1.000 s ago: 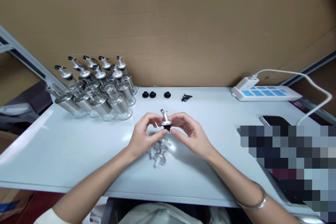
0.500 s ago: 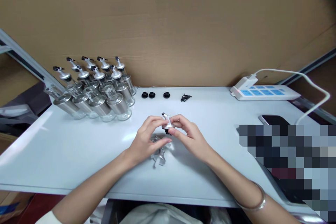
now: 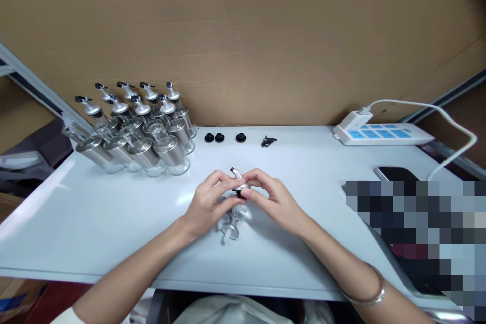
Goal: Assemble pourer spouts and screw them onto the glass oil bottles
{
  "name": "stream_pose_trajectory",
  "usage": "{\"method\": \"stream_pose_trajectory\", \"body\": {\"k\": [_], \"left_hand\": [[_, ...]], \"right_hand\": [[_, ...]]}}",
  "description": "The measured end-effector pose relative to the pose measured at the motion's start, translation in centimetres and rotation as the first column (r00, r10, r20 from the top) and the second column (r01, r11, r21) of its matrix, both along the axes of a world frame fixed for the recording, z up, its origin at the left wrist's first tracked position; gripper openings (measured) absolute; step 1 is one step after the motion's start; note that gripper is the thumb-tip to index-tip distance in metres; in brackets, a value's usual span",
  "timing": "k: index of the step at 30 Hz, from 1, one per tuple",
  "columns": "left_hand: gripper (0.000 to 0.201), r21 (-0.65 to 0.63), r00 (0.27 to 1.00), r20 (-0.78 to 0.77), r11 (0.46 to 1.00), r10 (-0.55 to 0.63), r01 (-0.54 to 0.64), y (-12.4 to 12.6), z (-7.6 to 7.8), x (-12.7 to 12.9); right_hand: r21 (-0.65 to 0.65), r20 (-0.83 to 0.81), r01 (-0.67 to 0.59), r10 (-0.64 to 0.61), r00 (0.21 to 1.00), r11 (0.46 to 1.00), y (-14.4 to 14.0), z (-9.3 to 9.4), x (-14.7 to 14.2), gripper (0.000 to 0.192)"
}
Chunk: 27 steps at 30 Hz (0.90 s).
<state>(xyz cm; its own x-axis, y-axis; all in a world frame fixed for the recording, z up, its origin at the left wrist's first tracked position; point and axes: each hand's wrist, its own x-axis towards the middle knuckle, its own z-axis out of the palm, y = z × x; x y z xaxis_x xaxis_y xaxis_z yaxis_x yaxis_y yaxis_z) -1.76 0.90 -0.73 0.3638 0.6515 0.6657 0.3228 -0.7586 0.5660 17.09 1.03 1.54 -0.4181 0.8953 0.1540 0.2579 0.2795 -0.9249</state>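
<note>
Between both hands | spout (image 3: 238, 182) mostly hidden | loose spouts (image 3: 230, 225) part-covered

This looks like a small assembly or packing workshop. At the left of the frame a batch of identical glass bottles with metal pourer caps (image 3: 140, 126) stands in rows on a plain white worktable (image 3: 94, 212), with loose black stoppers (image 3: 219, 137) at centre. Flattened cardboard (image 3: 243, 35) walls off the background, and a power strip (image 3: 381, 133) lies at right.
</note>
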Motion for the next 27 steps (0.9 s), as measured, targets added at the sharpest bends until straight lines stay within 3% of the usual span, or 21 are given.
{"method": "stream_pose_trajectory", "body": {"k": [3,5,8,10,13,17,27], "left_hand": [[0.034,-0.01,1.0,-0.028,1.0,0.015,-0.015,-0.1,0.3,0.1],[0.031,-0.014,0.999,-0.044,1.0,0.021,-0.022,-0.2,0.4,0.2],[0.028,-0.014,0.999,-0.038,1.0,0.024,-0.025,-0.2,0.5,0.3],[0.027,-0.003,0.999,-0.028,1.0,0.021,-0.021,-0.1,0.5,0.3],[0.027,0.002,1.0,-0.027,1.0,0.014,-0.014,0.0,0.4,0.2],[0.028,-0.015,0.999,-0.032,1.0,0.006,-0.007,0.0,0.2,0.2],[0.029,-0.012,0.998,-0.061,1.0,-0.024,0.023,0.0,0.3,0.1]], "right_hand": [[0.096,0.05,0.049,-0.054,0.997,0.994,0.6,0.4,0.8,0.019],[0.184,0.081,0.153,-0.17,0.982,0.971,1.6,0.4,1.6,0.022],[0.381,0.219,0.336,-0.438,0.872,0.861,3.9,-0.4,3.3,0.026],[0.461,0.395,0.297,-0.493,0.775,0.836,5.6,-1.4,4.4,0.031],[0.462,0.59,0.184,-0.456,0.666,0.868,7.6,-3.0,5.6,0.042],[0.437,0.672,0.087,-0.389,0.63,0.895,8.8,-4.4,6.2,0.048],[0.483,0.658,0.135,-0.46,0.597,0.865,8.2,-4.2,6.7,0.044]]}}
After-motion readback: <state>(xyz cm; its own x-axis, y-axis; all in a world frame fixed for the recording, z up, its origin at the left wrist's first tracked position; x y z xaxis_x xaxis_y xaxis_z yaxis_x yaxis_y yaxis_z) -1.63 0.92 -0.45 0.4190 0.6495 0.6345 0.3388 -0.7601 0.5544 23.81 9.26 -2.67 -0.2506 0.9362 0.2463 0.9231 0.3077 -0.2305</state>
